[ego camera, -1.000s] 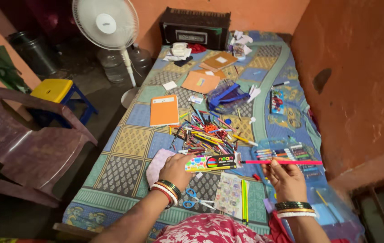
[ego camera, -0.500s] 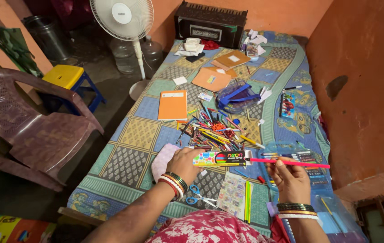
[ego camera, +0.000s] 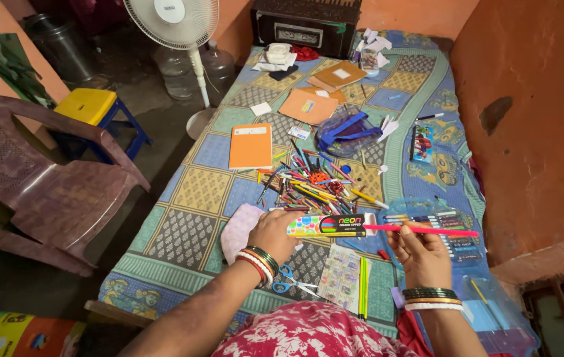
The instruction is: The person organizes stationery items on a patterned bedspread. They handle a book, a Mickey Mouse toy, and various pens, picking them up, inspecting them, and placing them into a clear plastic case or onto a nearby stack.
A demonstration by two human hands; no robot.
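Over a patterned bedspread, the left hand grips a pencil box while the right hand pinches a pink pencil at its mouth; misaligned, the tip could snag and crumple the flap.

Both forearms reach forward from the bottom of the view, bare, with stacked bangles at each wrist. The left hand is held palm down with its back to the camera, its fingers curled forward and closed in a grip at their far side. The right hand is raised with its back to the camera too, fingers bent upward, thumb and fingertips pinched together in a grip at the top of the hand. The two hands are level with each other and well apart.
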